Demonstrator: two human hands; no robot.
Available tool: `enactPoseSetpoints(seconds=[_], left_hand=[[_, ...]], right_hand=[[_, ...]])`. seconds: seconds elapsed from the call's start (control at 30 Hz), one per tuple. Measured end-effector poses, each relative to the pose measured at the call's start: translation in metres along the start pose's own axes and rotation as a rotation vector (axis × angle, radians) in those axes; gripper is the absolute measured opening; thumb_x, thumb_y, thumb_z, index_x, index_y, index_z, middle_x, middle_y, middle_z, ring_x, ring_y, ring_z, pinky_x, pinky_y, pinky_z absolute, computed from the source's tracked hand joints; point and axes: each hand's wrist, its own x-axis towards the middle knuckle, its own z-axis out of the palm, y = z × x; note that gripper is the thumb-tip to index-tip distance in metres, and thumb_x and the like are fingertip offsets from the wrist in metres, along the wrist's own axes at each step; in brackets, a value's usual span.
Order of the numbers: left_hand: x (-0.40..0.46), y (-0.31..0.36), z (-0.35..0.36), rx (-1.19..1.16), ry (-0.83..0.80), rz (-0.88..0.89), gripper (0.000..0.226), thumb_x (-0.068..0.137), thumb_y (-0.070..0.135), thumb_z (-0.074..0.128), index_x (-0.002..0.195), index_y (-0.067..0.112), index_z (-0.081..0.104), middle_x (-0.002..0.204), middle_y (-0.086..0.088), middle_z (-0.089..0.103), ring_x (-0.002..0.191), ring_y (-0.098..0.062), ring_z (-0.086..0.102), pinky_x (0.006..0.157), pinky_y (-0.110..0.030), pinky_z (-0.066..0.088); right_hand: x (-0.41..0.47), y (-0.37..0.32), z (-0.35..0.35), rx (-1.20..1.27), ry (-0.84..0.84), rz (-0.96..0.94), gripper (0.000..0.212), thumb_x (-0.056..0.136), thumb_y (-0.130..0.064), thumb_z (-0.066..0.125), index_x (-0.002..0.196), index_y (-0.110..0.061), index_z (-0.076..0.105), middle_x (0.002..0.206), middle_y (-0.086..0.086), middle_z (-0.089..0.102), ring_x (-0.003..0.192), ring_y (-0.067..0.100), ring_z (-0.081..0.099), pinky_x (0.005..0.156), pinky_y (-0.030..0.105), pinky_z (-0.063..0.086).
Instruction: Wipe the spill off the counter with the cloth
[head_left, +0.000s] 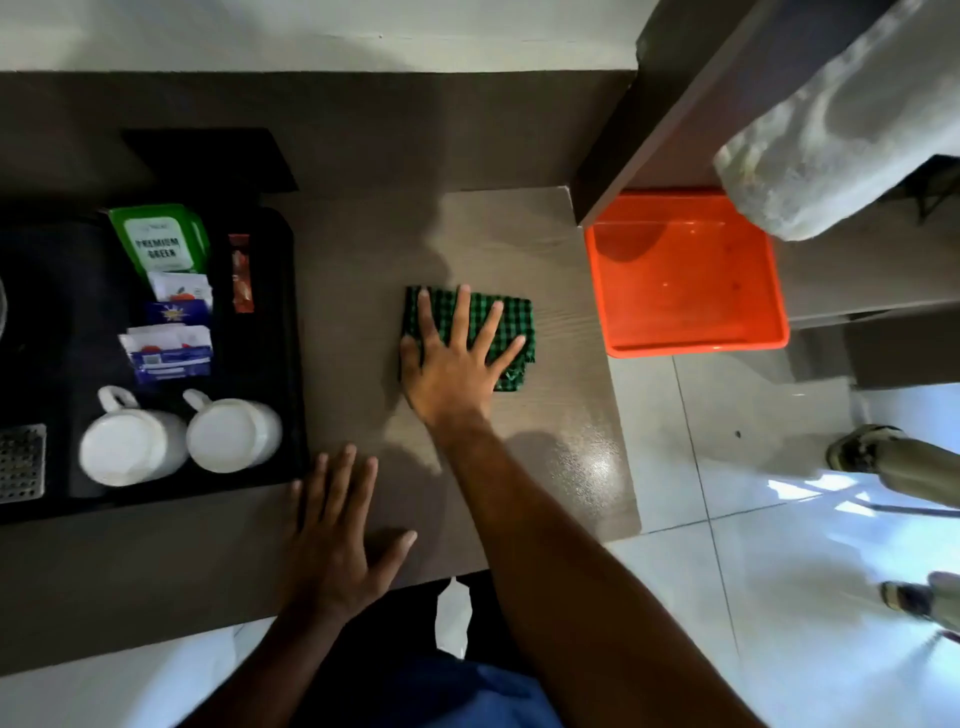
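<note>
Right hand (452, 364) lies flat on the cloth (506, 332), fingers (460, 312) spread wide, pressing rather than gripping. Cloth sits on the bench (353, 291) between tray (283, 364) and orange tub (685, 275). Left hand (332, 530), nearer the tray, rests splayed and empty. Spill not discernible.

I have the right hand (457, 358) at frame centre, palm down, fingers spread and extended toward the top of the frame, thumb out to the left. Its bare forearm runs diagonally down to the lower right. My left hand (337, 540) sits at lower centre, palm down and flat, fingers splayed, thumb pointing right, forearm exiting the bottom edge.
</note>
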Motion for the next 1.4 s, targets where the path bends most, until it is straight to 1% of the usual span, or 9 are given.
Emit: enactPoseSetpoints(seconds=[0.13, 0.23, 0.53, 0.67, 0.8, 0.93, 1.07, 1.2, 1.4], left_hand=[[0.001, -0.001, 0.000, 0.008, -0.009, 0.007, 0.093, 0.083, 0.068, 0.053, 0.155, 0.011, 0.043, 0.167, -0.015, 0.032, 0.155, -0.040, 0.025, 0.123, -0.057, 0.016], [-0.001, -0.001, -0.001, 0.000, -0.029, 0.000, 0.093, 0.083, 0.068, 0.055, 0.157, 0.014, 0.040, 0.168, -0.014, 0.030, 0.157, -0.038, 0.022, 0.124, -0.056, 0.015], [-0.005, -0.005, 0.003, 0.001, -0.026, -0.001, 0.095, 0.086, 0.072, 0.053, 0.162, 0.022, 0.028, 0.173, -0.008, 0.022, 0.160, -0.033, 0.014, 0.129, -0.051, 0.007], [0.000, -0.006, 0.001, 0.028, -0.055, -0.008, 0.096, 0.085, 0.072, 0.054, 0.162, 0.023, 0.027, 0.172, -0.008, 0.022, 0.160, -0.033, 0.014, 0.128, -0.053, 0.010], [-0.001, -0.002, -0.003, 0.033, -0.078, -0.011, 0.094, 0.084, 0.071, 0.055, 0.161, 0.021, 0.032, 0.171, -0.009, 0.024, 0.159, -0.034, 0.016, 0.125, -0.057, 0.016], [-0.001, -0.001, -0.004, 0.026, -0.078, -0.016, 0.093, 0.084, 0.072, 0.055, 0.158, 0.018, 0.038, 0.170, -0.011, 0.028, 0.159, -0.033, 0.017, 0.125, -0.056, 0.015], [-0.002, -0.002, 0.000, 0.021, -0.053, -0.007, 0.095, 0.083, 0.072, 0.055, 0.160, 0.020, 0.035, 0.170, -0.009, 0.028, 0.159, -0.032, 0.017, 0.126, -0.052, 0.012], [-0.002, -0.003, 0.002, 0.037, -0.032, -0.006, 0.094, 0.086, 0.072, 0.052, 0.162, 0.021, 0.029, 0.172, -0.008, 0.024, 0.160, -0.032, 0.015, 0.127, -0.052, 0.010], [-0.002, -0.004, 0.003, 0.058, -0.042, 0.007, 0.095, 0.085, 0.071, 0.055, 0.161, 0.019, 0.032, 0.171, -0.010, 0.025, 0.159, -0.035, 0.018, 0.126, -0.058, 0.016]], right_hand=[[-0.055, 0.054, 0.005, -0.208, -0.014, -0.546, 0.055, 0.100, -0.060, 0.030, 0.154, -0.049, 0.033, 0.169, 0.000, 0.028, 0.155, 0.043, 0.017, 0.115, 0.077, 0.019], [-0.034, 0.092, -0.012, -0.346, -0.087, -0.777, 0.056, 0.100, -0.063, 0.031, 0.154, -0.048, 0.033, 0.168, -0.004, 0.031, 0.155, 0.038, 0.023, 0.115, 0.075, 0.023], [0.130, 0.012, -0.047, -0.107, -0.065, -0.111, 0.059, 0.101, -0.059, 0.014, 0.159, -0.048, 0.006, 0.173, -0.006, -0.008, 0.156, 0.043, -0.014, 0.110, 0.080, -0.014], [0.075, 0.020, -0.027, -0.264, -0.103, -0.349, 0.063, 0.097, -0.063, 0.010, 0.158, -0.047, 0.005, 0.174, -0.004, -0.002, 0.156, 0.044, -0.008, 0.113, 0.081, -0.006], [-0.041, 0.076, -0.007, -0.317, -0.099, -0.553, 0.068, 0.095, -0.065, 0.034, 0.158, -0.044, 0.022, 0.172, 0.003, 0.019, 0.156, 0.047, 0.011, 0.112, 0.082, 0.011], [-0.145, 0.132, 0.008, -0.337, -0.215, -0.562, 0.069, 0.095, -0.066, 0.034, 0.159, -0.047, 0.016, 0.174, 0.000, 0.009, 0.157, 0.046, 0.003, 0.107, 0.084, 0.016], [-0.078, 0.100, -0.002, -0.190, -0.050, -0.255, 0.066, 0.095, -0.061, 0.038, 0.157, -0.047, 0.022, 0.172, 0.001, 0.014, 0.154, 0.048, 0.018, 0.109, 0.085, 0.012], [0.062, 0.027, -0.028, -0.073, -0.005, -0.038, 0.065, 0.098, -0.061, 0.026, 0.159, -0.045, 0.012, 0.174, 0.002, 0.004, 0.155, 0.049, -0.004, 0.109, 0.085, -0.007], [-0.009, 0.031, 0.002, -0.276, -0.015, -0.545, 0.065, 0.098, -0.062, 0.028, 0.159, -0.045, 0.016, 0.173, 0.000, 0.012, 0.156, 0.047, 0.006, 0.113, 0.083, 0.003]])
